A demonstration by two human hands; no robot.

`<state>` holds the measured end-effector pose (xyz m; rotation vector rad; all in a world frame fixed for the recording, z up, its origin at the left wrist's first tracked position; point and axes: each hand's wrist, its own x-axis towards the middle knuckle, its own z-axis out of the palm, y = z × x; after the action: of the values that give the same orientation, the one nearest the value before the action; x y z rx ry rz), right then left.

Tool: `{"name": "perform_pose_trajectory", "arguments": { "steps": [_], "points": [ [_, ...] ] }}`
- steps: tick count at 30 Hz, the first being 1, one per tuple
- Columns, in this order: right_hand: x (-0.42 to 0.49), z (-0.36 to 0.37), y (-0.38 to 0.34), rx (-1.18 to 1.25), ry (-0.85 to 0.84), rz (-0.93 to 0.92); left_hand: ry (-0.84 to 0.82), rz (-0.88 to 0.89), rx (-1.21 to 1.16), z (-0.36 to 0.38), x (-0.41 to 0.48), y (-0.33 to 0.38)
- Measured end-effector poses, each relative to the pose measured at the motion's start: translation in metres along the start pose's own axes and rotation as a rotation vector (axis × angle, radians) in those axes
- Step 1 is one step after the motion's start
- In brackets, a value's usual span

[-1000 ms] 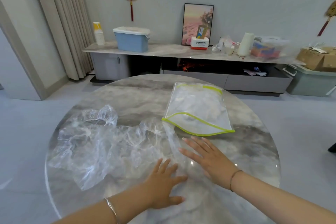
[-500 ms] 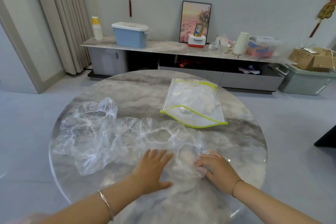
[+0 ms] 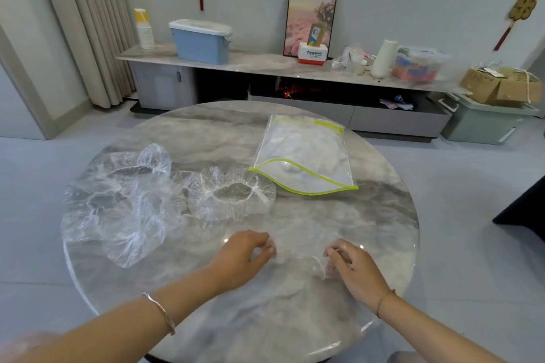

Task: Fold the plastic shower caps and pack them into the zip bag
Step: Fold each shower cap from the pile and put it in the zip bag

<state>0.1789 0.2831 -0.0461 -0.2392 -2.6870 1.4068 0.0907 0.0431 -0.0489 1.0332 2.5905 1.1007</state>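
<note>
A clear shower cap (image 3: 299,247) is stretched between my hands near the front of the round marble table (image 3: 383,215). My left hand (image 3: 241,256) pinches its left edge and my right hand (image 3: 352,268) pinches its right edge. Another cap (image 3: 233,193) lies with its elastic opening up in the middle of the table. A crumpled heap of more caps (image 3: 118,203) covers the left side. The zip bag (image 3: 303,153), clear with yellow-green edging, lies flat at the far right of the table with pale contents inside.
Behind the table runs a low TV cabinet (image 3: 265,63) with a blue storage box (image 3: 200,41), a framed picture (image 3: 311,22) and other clutter. A cardboard box (image 3: 498,84) sits on a grey bin at the right. A dark object (image 3: 525,206) stands at the right edge.
My hands went from pressing flat on the plastic to pinching one cap and pulling it toward me, apart from the heap. Another cap now lies separate in the middle.
</note>
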Motion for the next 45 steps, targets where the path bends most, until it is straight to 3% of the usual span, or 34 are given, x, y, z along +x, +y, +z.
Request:
{"name": "perform_pose_trajectory", "arguments": {
  "steps": [4,8,11,14,17,22,29,35,42,45],
  "points": [
    [0.004,0.004,-0.001,0.083,0.089,0.203,0.007,-0.231,-0.243,0.003,0.000,0.012],
    [0.009,0.010,0.006,-0.207,0.059,0.227,-0.019,-0.338,-0.056,0.009,0.000,0.003],
    [0.010,0.011,0.008,-0.388,0.084,0.209,0.037,-0.236,0.208,0.009,0.000,0.003],
    [0.009,0.012,0.005,-0.416,0.180,0.081,0.096,0.092,0.341,0.013,0.002,0.004],
    [0.009,0.016,0.006,-0.483,0.143,-0.043,-0.087,0.359,0.484,0.022,0.011,-0.001],
    [0.007,0.023,0.003,-0.576,0.112,-0.311,-0.387,0.204,0.560,0.037,0.019,-0.004],
    [-0.007,0.032,0.003,-0.699,-0.169,-0.565,-0.337,0.075,0.615,0.022,0.026,0.000],
    [0.001,0.031,0.008,-0.693,-0.245,-0.534,-0.363,0.067,0.687,0.003,0.023,-0.003],
    [0.015,0.040,0.005,-0.672,-0.107,-0.573,-0.398,0.090,0.678,0.000,0.015,-0.009],
    [0.016,0.035,-0.001,-0.354,-0.106,-0.323,-0.356,0.117,0.558,-0.002,0.017,-0.014]
  ]
}}
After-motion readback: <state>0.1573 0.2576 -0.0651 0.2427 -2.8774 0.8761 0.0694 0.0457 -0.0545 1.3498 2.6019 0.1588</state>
